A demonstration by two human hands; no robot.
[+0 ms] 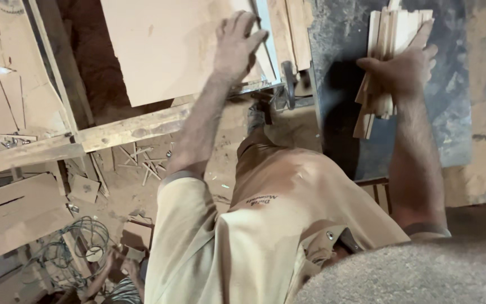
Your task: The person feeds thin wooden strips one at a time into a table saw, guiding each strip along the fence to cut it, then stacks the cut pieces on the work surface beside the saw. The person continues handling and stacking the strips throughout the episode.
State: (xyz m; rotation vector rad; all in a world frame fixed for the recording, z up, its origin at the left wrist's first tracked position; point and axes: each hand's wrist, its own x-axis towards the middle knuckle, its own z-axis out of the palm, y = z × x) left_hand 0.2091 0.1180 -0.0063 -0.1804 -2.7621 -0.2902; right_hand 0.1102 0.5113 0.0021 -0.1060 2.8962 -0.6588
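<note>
On dusty bench, right hand point(403, 70), slat bundle point(386, 62)

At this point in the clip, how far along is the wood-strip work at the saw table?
Done: a batch of strips is already cut, since the right hand grips a bundle of thin wood strips over the dark saw table. In hand: the left hand rests on a flat wooden board. Left: that board looks largely whole; offcuts litter the floor.
</note>
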